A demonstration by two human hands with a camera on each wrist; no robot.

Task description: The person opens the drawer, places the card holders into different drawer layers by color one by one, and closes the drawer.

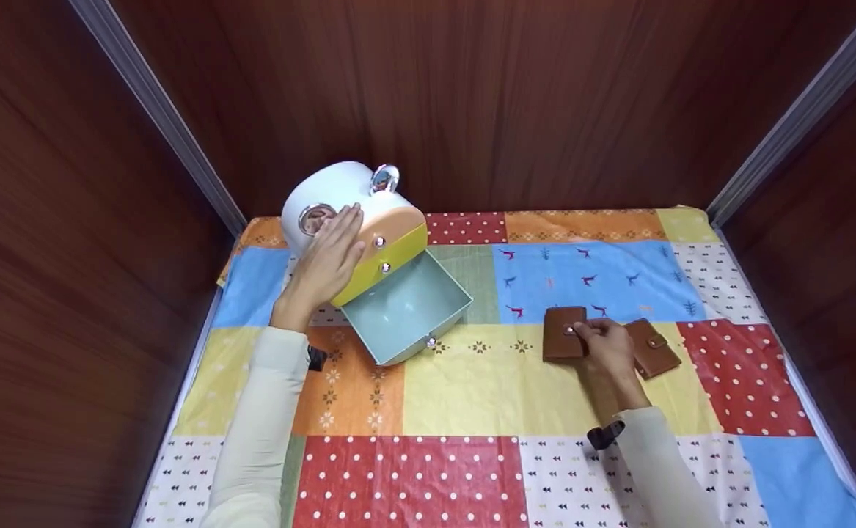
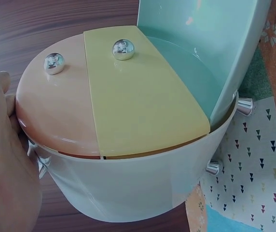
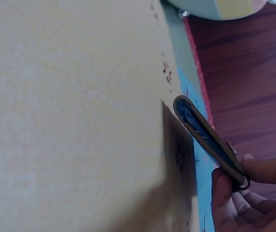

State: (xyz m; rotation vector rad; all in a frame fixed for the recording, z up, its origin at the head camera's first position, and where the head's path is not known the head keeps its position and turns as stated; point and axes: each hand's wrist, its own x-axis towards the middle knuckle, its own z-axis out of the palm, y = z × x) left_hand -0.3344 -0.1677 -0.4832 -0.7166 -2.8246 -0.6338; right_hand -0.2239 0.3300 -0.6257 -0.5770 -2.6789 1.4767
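In the head view my right hand (image 1: 608,347) pinches a brown wallet (image 1: 561,334) by its right edge. The right wrist view shows this wallet (image 3: 208,137) edge-on between thumb and fingers, lifted off the cloth. A second brown wallet (image 1: 653,350) lies beside that hand. My left hand (image 1: 327,257) rests with extended fingers on a white rounded drawer box (image 1: 336,183). The box's lowest drawer, pale green (image 1: 409,304), is pulled out and holds nothing visible. Above it the yellow drawer (image 1: 391,258) and the peach drawer (image 1: 396,226) are closed.
A patchwork tablecloth (image 1: 464,396) covers the table. Brown wood-grain panels (image 1: 472,103) stand at the back and both sides. The pulled-out drawer juts toward the table's middle. Silver round knobs (image 2: 123,49) stick out from the drawer fronts.
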